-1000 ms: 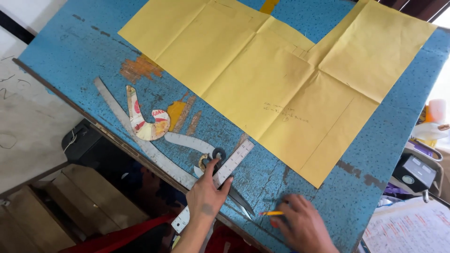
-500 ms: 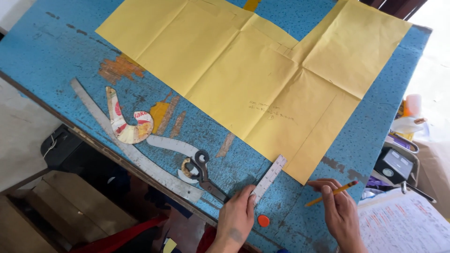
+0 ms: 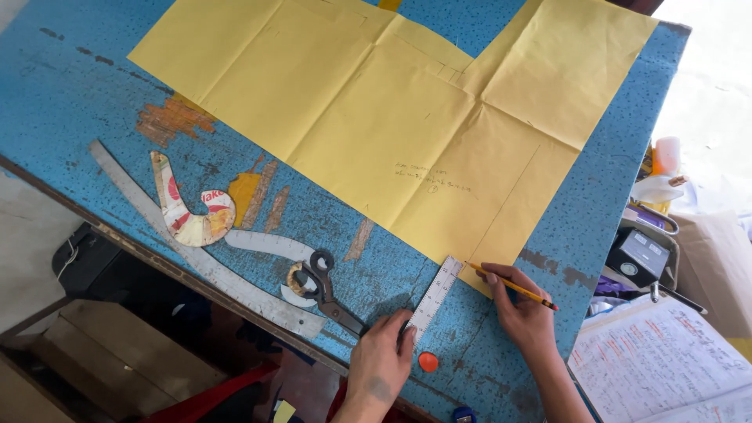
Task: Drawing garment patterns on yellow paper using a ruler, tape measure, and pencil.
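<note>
A large creased yellow paper (image 3: 392, 117) lies across a worn blue table (image 3: 70, 94). My left hand (image 3: 381, 362) presses the near end of a short pale ruler (image 3: 435, 295) whose far end meets the paper's near corner. My right hand (image 3: 523, 313) holds a yellow pencil (image 3: 513, 287) with its tip at the paper's edge beside the ruler's far end. A small orange cap (image 3: 428, 361) rests just right of my left hand.
Black scissors (image 3: 325, 286), a long metal ruler (image 3: 204, 262), a curved pattern template (image 3: 186, 211) and a pale curved ruler (image 3: 266, 243) lie at the table's near left edge. An open written notebook (image 3: 666, 364) and a small device (image 3: 638, 254) sit off the right side.
My left hand slid the short ruler rightwards up to the paper's corner. My right hand brought the pencil from the table's near edge to the paper's edge.
</note>
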